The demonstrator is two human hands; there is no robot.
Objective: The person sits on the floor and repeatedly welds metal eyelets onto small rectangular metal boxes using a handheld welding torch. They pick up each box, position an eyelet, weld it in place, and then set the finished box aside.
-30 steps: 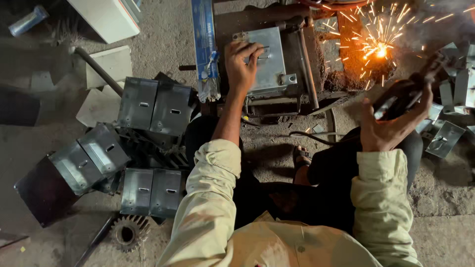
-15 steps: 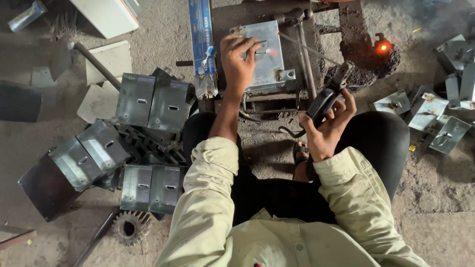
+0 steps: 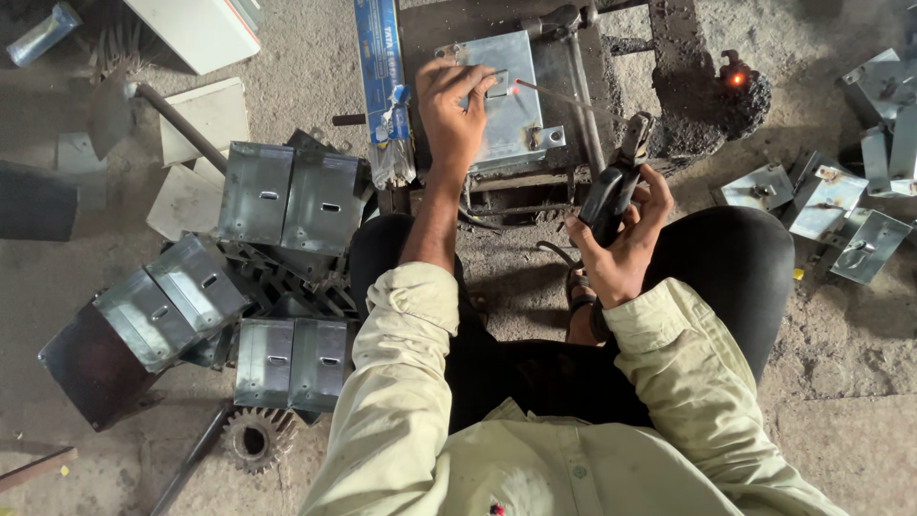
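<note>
My left hand (image 3: 457, 107) rests with fingers spread on a grey sheet-metal box (image 3: 504, 105) that sits on a dark steel work block in front of my knees. My right hand (image 3: 621, 239) grips a black welding electrode holder (image 3: 611, 186). Its thin rod (image 3: 564, 97) reaches left over the box, and the glowing tip is close to my left fingers. A red-hot spot (image 3: 735, 78) glows on a slag heap to the right.
Several galvanised metal boxes (image 3: 291, 196) are piled at my left. More bent metal pieces (image 3: 841, 205) lie on the right. A blue electrode packet (image 3: 382, 67) lies beside the block. A rusty gear (image 3: 256, 438) and a rod (image 3: 186, 124) lie on the dusty floor.
The sparks at the right have stopped, leaving a glowing spot. My right hand has swung the electrode holder left and down, bringing the rod tip over the box. My left hand stays on the box.
</note>
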